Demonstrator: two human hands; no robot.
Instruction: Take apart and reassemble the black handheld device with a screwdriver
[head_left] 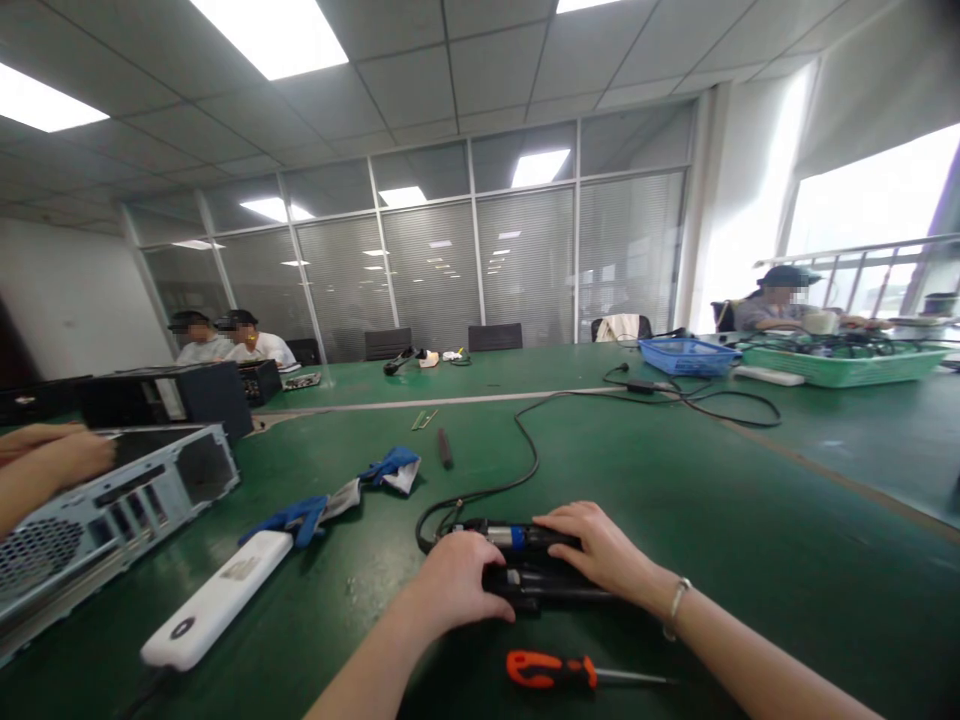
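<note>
Side by side on the green table lie two dark, elongated tools. The farther one looks like a corded electric screwdriver (501, 537), with a silver section and a blue ring. In front of it is a black cylindrical tool (555, 583). My left hand (461, 580) curls its fingers and thumb round the left end of the black tool, partly hiding both. Over the right part of the electric screwdriver, my right hand (589, 540) is closed, thumb bent inward. Nearer to me, an orange-and-black hand screwdriver (555, 671) lies with its shaft pointing right.
At left, another person's hands (64, 455) are at an open computer case (150, 500). Nearby are a white power strip (217, 600) and blue-and-white gloves (300, 517). A black cable (536, 450) runs toward a blue basket (686, 357) and a green basket (847, 370). People sit farther off.
</note>
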